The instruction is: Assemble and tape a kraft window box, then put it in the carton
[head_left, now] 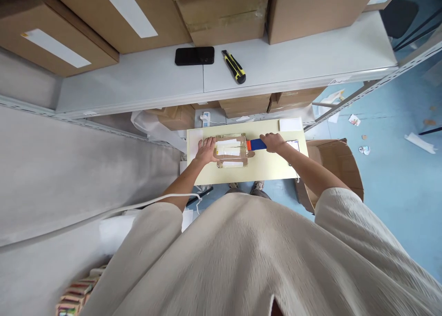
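Note:
A small cardboard box (230, 153) with clear tape and white labels lies on the pale yellow table (276, 167). My left hand (206, 150) grips its left end, the thumb low and the fingers along the upper corner. In my right hand (273, 142) is a blue tape dispenser (257, 144), fingers wrapped round it. Its orange end (248, 145) meets the right edge of the box. Whether tape runs between them is too small to tell.
Above the table, a grey shelf (138, 79) carries large cartons (228, 16), a black phone (194, 56) and a yellow-black utility knife (234, 67). An open carton (331, 164) stands right of the table. A white cable (138, 206) crosses at left. Paper scraps (420, 143) litter the blue floor.

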The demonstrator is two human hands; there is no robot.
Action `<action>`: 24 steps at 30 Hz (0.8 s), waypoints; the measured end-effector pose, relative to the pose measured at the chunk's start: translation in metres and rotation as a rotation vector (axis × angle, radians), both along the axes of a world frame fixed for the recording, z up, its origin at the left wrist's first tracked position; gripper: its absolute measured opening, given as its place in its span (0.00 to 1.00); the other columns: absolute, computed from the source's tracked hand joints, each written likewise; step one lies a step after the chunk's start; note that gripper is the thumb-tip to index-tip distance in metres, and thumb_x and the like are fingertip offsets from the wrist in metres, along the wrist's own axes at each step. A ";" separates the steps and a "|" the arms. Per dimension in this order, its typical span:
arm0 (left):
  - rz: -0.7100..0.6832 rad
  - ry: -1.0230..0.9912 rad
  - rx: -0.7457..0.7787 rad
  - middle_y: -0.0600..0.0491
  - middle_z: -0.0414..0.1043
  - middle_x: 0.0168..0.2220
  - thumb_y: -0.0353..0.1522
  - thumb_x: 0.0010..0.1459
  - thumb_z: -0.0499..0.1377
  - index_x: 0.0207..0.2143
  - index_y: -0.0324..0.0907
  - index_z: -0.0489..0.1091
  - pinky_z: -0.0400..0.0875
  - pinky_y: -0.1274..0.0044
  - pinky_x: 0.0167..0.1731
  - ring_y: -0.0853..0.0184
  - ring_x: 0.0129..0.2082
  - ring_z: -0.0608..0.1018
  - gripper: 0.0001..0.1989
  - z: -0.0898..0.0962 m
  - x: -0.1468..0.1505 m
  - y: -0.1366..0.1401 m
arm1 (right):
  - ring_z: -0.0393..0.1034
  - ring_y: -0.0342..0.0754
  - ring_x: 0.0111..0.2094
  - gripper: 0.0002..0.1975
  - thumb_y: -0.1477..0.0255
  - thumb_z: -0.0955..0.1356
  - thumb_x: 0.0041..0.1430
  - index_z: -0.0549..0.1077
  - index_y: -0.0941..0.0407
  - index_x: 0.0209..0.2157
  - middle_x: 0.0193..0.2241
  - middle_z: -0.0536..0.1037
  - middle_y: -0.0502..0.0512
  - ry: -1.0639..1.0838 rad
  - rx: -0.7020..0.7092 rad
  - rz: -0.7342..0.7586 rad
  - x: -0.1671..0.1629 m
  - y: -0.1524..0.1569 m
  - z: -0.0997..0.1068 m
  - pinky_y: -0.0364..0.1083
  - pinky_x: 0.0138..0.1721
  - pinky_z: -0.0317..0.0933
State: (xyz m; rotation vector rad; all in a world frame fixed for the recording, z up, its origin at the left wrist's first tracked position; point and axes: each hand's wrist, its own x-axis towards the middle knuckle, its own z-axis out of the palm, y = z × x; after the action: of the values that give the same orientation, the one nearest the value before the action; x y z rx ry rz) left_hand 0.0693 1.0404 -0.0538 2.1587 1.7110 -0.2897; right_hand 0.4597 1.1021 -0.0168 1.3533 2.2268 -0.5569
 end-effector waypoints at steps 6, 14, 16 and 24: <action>0.001 -0.020 0.025 0.25 0.57 0.79 0.40 0.44 0.80 0.82 0.33 0.52 0.49 0.49 0.78 0.31 0.77 0.61 0.69 0.001 0.001 0.001 | 0.75 0.66 0.60 0.31 0.79 0.73 0.66 0.68 0.59 0.69 0.60 0.80 0.76 -0.064 0.045 0.025 -0.015 -0.007 0.010 0.55 0.56 0.65; -0.006 -0.031 0.045 0.27 0.59 0.78 0.42 0.45 0.79 0.82 0.35 0.53 0.52 0.50 0.76 0.31 0.77 0.62 0.67 0.000 0.000 0.001 | 0.73 0.65 0.59 0.30 0.81 0.71 0.63 0.70 0.60 0.66 0.59 0.79 0.76 -0.134 0.153 0.025 -0.029 -0.026 0.007 0.57 0.56 0.61; -0.012 -0.029 0.044 0.27 0.58 0.79 0.43 0.45 0.79 0.82 0.36 0.53 0.51 0.50 0.76 0.31 0.77 0.62 0.68 0.000 -0.001 0.002 | 0.72 0.66 0.59 0.31 0.80 0.71 0.62 0.69 0.60 0.66 0.60 0.79 0.76 -0.131 0.163 0.020 -0.032 -0.028 0.005 0.57 0.56 0.61; -0.050 -0.041 0.054 0.28 0.58 0.79 0.48 0.45 0.79 0.84 0.38 0.50 0.52 0.50 0.76 0.31 0.77 0.63 0.71 0.005 0.003 0.000 | 0.77 0.66 0.60 0.30 0.80 0.74 0.62 0.72 0.60 0.65 0.59 0.81 0.75 -0.197 0.033 -0.083 -0.047 -0.030 -0.006 0.58 0.57 0.67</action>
State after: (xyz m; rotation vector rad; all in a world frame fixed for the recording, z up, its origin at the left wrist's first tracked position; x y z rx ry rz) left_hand 0.0718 1.0403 -0.0484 2.2324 1.6630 -0.2135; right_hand 0.4126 1.0717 -0.0223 1.4559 2.0381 -0.3977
